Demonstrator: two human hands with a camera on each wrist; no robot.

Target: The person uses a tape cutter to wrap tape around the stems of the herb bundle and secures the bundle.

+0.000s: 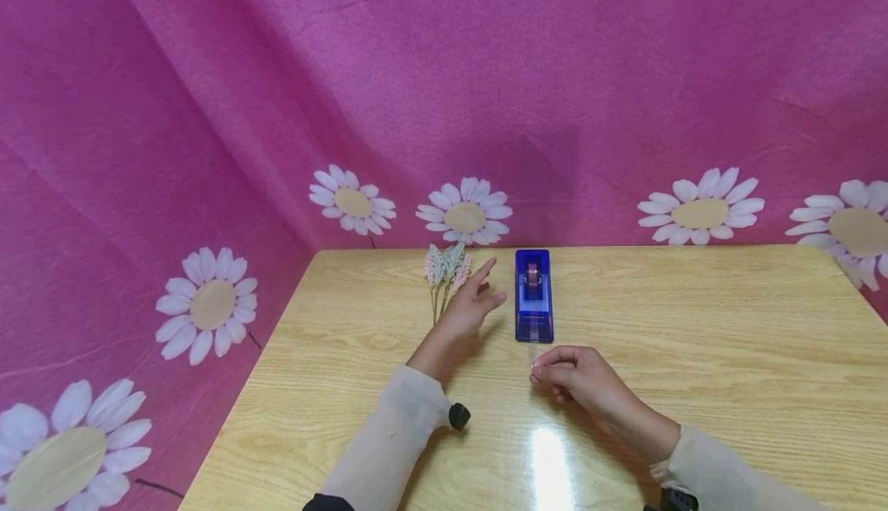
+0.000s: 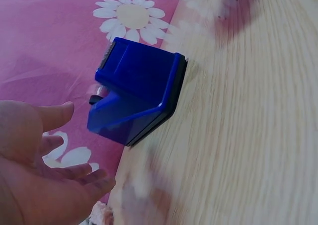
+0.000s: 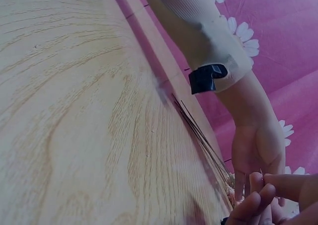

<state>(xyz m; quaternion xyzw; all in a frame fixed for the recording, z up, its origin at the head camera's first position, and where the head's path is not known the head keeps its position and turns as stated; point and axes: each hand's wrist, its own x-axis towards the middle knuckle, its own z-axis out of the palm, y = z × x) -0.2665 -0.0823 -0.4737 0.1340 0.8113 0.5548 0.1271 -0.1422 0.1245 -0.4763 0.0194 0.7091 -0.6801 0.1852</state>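
Observation:
A blue tape dispenser [image 1: 534,303] stands on the wooden table, its roll of clear tape [image 1: 533,273] toward the back. From its front edge a strip of clear tape [image 1: 533,353] stretches toward the person. The right hand [image 1: 583,378] pinches the free end of that strip between thumb and fingertips, also seen in the right wrist view. Left of the dispenser, apart from it, the left hand [image 1: 468,309] hovers with fingers extended and holds nothing. In the left wrist view the left hand [image 2: 44,165] faces the dispenser [image 2: 139,81] across a gap.
Artificial flower sprigs [image 1: 435,266] in pale green and pink lie at the back of the table, partly behind the left hand. Their thin stems [image 3: 198,135] show in the right wrist view. A pink cloth [image 1: 555,95] with white daisies hangs behind the table [image 1: 694,318].

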